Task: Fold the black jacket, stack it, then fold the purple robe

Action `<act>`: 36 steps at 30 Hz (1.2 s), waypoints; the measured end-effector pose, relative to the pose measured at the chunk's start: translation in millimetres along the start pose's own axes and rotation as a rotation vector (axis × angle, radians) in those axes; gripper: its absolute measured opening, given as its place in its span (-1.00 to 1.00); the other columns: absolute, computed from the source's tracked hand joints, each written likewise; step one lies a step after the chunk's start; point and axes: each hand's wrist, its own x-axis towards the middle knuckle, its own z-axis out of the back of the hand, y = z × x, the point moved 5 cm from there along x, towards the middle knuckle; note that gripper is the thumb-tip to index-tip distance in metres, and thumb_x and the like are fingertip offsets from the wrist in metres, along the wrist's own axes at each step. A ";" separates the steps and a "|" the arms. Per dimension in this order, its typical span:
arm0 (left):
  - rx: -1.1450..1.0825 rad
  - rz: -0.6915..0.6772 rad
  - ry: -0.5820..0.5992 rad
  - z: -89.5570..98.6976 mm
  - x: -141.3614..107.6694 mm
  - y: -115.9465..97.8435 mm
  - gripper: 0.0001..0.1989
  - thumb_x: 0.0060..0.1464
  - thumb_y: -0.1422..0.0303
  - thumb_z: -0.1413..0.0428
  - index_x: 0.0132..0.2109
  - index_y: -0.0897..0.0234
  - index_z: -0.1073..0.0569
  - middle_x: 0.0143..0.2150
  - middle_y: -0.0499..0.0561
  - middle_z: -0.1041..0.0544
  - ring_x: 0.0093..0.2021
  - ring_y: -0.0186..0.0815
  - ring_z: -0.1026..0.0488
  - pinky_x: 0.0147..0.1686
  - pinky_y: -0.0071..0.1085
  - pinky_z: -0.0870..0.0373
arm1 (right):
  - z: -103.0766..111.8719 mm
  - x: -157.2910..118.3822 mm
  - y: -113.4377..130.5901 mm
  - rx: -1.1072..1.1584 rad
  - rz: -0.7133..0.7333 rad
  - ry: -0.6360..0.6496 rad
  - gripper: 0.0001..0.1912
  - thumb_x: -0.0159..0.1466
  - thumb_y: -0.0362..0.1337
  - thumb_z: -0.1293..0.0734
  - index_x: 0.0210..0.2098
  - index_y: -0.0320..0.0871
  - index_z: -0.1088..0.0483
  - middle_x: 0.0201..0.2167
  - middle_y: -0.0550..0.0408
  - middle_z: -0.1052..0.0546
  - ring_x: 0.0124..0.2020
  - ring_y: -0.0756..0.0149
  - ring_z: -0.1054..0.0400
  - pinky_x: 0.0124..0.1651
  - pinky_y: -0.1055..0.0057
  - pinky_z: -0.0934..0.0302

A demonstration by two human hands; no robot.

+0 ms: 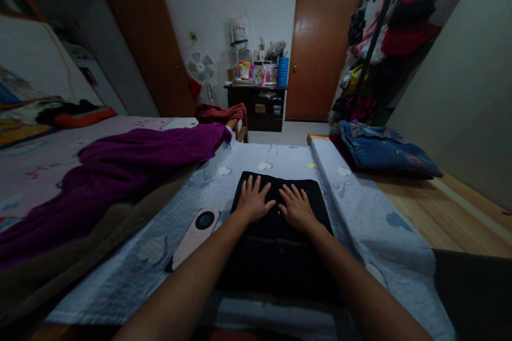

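Note:
A black garment with small buttons down its middle [276,248] lies folded into a rough rectangle on the light blue sheet [266,155]. My left hand [252,201] rests palm down on its upper left part, fingers spread. On the upper right part my right hand [296,206] lies flat too, its fingers apart. Neither hand grips the cloth; both press on its surface. Beside my left forearm is a pink phone [196,237] with a round black camera ring, partly covered by the arm.
Folded denim clothing [386,145] sits on a wooden board [452,213] at the right. A purple blanket [132,165] drapes over the neighbouring bed at the left. Farther back stand a dark cabinet [256,109], a white fan [201,66] and a brown door [320,48].

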 end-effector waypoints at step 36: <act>-0.085 -0.092 0.092 -7.4 -96.4 -68.0 -0.42 0.21 0.15 0.10 0.34 0.13 -0.11 0.41 0.14 -0.05 0.41 0.02 0.18 0.29 0.11 0.20 | -12.3 -81.4 11.7 0.081 -0.039 0.078 -0.40 0.31 -0.21 -0.08 0.33 -0.12 -0.05 0.39 0.09 0.02 0.41 0.17 0.25 0.36 -0.01 0.38</act>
